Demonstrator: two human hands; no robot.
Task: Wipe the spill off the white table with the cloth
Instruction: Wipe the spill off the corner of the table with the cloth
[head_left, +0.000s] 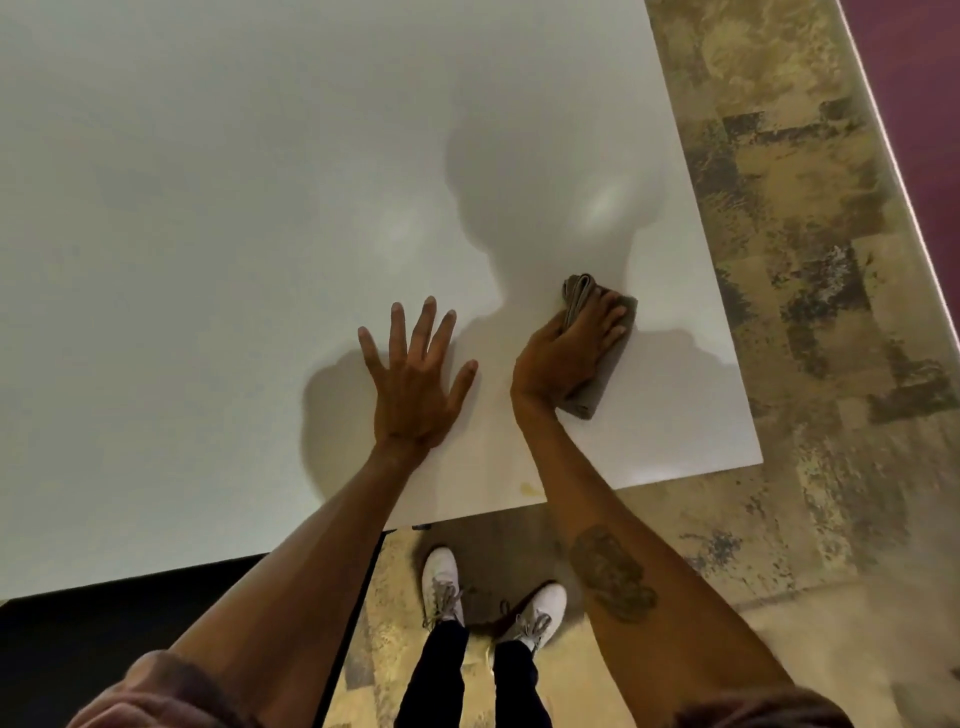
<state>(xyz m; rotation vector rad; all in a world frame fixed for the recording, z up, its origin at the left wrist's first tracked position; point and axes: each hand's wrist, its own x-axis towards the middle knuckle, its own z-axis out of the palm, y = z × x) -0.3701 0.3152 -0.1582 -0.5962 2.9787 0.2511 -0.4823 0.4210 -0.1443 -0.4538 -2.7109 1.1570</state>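
right hand (563, 353) pressed flat on cloth (597, 358), soft, bunches easily; left hand (415, 384) splayed on desk (208, 208) beside it

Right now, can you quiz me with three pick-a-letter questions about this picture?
1. Where is the small yellowish spill?
A. near the white table's front edge, between the forearms
B. under the cloth
C. on the floor

2. What colour is the folded cloth?
A. bright red
B. grey-brown
C. blue

3. What is the left hand doing?
A. holding a cup
B. making a fist
C. lying flat with fingers spread

Answers:
1 A, the stain sits by the near edge.
2 B, it looks dull grey-brown under the right hand.
3 C, its palm is pressed on the tabletop.
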